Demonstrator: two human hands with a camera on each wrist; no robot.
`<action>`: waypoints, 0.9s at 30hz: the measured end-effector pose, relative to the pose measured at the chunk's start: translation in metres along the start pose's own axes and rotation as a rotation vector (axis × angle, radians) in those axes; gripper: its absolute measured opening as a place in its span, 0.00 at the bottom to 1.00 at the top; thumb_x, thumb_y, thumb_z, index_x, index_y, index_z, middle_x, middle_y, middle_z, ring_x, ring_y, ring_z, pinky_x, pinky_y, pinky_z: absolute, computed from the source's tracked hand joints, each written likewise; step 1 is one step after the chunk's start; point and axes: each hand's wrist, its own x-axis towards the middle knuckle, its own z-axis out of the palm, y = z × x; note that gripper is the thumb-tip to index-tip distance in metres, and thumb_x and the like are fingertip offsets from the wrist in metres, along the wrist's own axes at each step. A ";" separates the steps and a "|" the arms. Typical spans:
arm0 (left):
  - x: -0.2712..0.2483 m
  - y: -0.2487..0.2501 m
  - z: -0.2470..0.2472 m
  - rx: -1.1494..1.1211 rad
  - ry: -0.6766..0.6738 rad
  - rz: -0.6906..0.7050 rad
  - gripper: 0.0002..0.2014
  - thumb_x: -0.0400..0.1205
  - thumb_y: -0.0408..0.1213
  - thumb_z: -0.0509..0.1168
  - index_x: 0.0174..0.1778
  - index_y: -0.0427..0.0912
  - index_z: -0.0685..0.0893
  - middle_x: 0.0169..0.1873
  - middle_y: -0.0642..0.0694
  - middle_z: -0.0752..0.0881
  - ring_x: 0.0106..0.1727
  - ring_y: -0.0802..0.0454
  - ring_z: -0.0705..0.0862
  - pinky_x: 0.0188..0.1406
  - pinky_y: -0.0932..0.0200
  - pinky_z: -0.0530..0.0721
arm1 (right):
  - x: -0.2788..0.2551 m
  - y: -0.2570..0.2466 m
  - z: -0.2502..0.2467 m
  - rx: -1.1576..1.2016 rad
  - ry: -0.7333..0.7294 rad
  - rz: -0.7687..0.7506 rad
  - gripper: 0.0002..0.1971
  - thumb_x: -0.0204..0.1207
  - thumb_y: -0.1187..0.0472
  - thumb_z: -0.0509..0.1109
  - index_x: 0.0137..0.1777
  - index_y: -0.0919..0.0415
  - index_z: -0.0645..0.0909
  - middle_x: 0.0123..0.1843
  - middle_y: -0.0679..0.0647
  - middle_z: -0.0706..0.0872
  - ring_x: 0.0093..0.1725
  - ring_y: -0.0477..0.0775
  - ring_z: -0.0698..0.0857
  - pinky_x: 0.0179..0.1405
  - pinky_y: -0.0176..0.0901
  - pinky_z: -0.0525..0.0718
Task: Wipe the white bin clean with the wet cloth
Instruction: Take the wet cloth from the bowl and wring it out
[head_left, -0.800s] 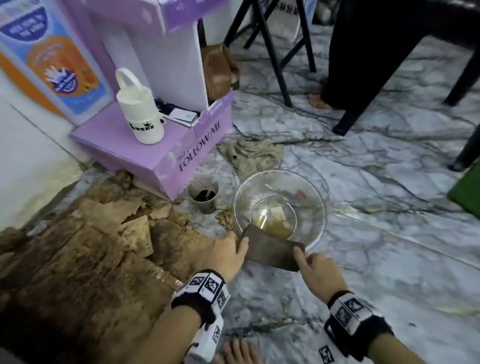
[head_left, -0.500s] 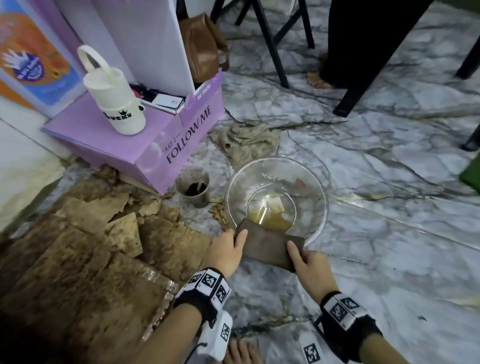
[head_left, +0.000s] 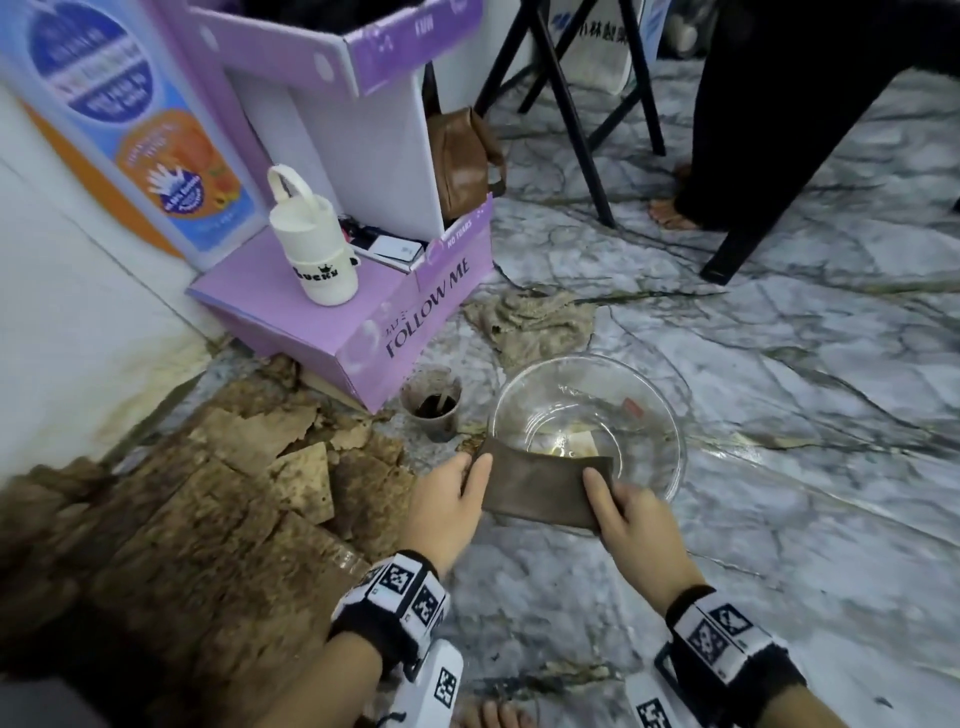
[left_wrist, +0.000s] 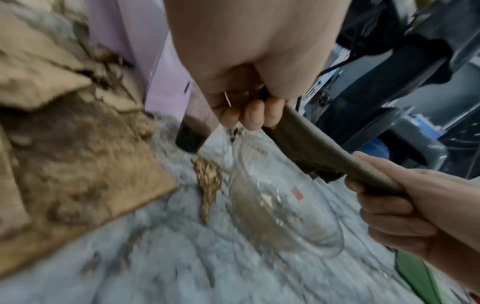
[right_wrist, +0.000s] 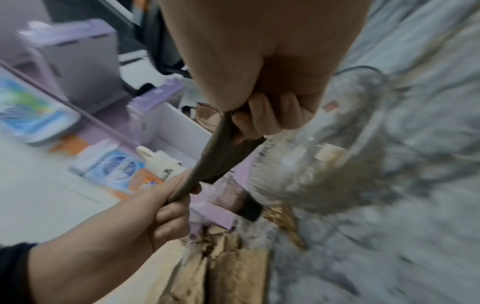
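Both hands, left hand (head_left: 453, 491) and right hand (head_left: 635, 514), pinch the wet cloth (head_left: 545, 486) taut between their fingers above the glass bowl (head_left: 670, 415); no white bin in view; advise wringing over the bowl before wiping.

Both wrist views were smeared with motion blur. The glass bowl (right_wrist: 324, 156) showed only as a hazy streak, its contents unreadable. The brown cloth (head_left: 545, 486) hid the bowl's near rim, and curled fingers (left_wrist: 255, 115) covered what was probably its corner.
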 end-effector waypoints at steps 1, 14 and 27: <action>-0.004 0.007 -0.012 -0.002 0.026 0.020 0.22 0.92 0.47 0.59 0.31 0.43 0.70 0.23 0.52 0.71 0.24 0.58 0.71 0.28 0.59 0.63 | 0.002 -0.012 -0.005 0.017 -0.016 -0.024 0.29 0.87 0.46 0.61 0.25 0.58 0.65 0.19 0.48 0.68 0.19 0.47 0.68 0.23 0.37 0.66; -0.100 0.063 -0.175 -0.154 0.448 0.027 0.26 0.92 0.54 0.56 0.39 0.33 0.74 0.26 0.28 0.74 0.24 0.35 0.75 0.26 0.42 0.68 | 0.003 -0.199 -0.026 -0.024 -0.256 -0.462 0.28 0.86 0.45 0.62 0.30 0.65 0.69 0.23 0.57 0.74 0.22 0.53 0.73 0.26 0.50 0.68; -0.243 0.052 -0.303 -0.260 0.886 -0.065 0.25 0.87 0.62 0.55 0.42 0.41 0.79 0.25 0.45 0.72 0.26 0.46 0.72 0.29 0.44 0.66 | -0.060 -0.405 0.019 -0.212 -0.544 -0.984 0.25 0.86 0.46 0.60 0.30 0.61 0.70 0.22 0.50 0.77 0.24 0.48 0.75 0.26 0.39 0.67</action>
